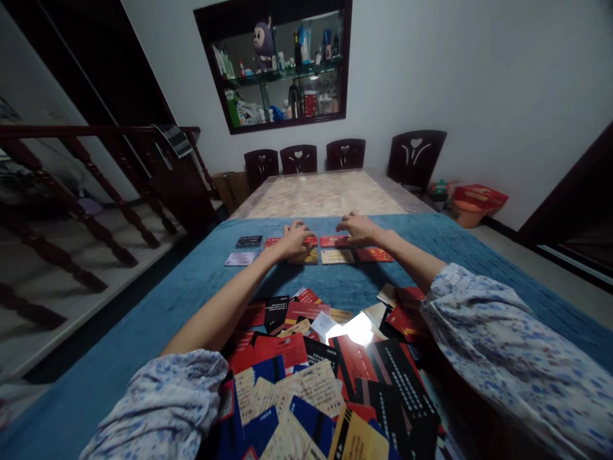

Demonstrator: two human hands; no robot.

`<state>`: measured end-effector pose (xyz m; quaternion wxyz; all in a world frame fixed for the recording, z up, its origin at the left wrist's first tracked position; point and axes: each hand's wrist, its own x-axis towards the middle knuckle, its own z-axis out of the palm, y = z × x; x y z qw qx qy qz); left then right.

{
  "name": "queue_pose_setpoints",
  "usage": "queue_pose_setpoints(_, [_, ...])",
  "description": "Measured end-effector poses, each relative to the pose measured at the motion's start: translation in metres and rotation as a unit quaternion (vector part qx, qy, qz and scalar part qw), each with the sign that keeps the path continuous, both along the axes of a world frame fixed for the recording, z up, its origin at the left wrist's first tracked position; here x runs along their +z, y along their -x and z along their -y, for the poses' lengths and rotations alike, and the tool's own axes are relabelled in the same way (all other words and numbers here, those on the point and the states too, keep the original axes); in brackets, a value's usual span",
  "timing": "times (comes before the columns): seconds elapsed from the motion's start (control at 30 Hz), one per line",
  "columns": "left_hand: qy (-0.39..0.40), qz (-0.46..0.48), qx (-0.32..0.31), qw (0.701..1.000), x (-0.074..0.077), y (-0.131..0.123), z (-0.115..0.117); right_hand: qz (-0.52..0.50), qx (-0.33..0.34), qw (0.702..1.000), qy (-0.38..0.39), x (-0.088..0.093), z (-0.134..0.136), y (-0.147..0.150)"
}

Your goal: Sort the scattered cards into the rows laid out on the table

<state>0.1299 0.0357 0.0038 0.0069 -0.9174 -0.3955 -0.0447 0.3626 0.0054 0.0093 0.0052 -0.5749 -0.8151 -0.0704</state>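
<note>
Two rows of cards lie on the blue cloth [191,281] in front of me. My left hand [297,240] is over the middle of the rows, fingers bent and apart, at a red card [312,241] and a gold card [306,257]. My right hand [358,229] is over another red card [330,241], fingers spread, its wrist partly covering the row's right end. Also in the rows are a black card [249,241], a lilac card [240,259], a cream card [337,257] and a red-orange card [374,255]. Whether fingertips touch the cards is unclear.
Nearer to me, a large overlapping heap of cards [282,351] spreads between my forearms, with glare on part of it. Beyond the cloth is the patterned tabletop [325,191]. Dark chairs [416,156] stand around the far end. A wooden railing [96,179] runs along the left.
</note>
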Motion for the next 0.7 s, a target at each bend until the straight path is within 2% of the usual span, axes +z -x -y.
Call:
queue_pose_setpoints(0.17, [-0.008,0.021,0.001,1.0,0.006,0.031,0.021,-0.014,0.045,0.998,-0.032,0.013,0.015,0.02])
queue_pose_setpoints(0.33, [-0.014,0.043,0.016,0.999,0.01,0.058,0.043,-0.03,0.078,0.995,-0.06,0.016,0.025,0.045])
queue_pose_setpoints(0.7, [-0.023,0.058,0.046,0.997,0.007,0.116,0.091,-0.07,0.126,0.988,-0.05,0.02,0.06,0.104])
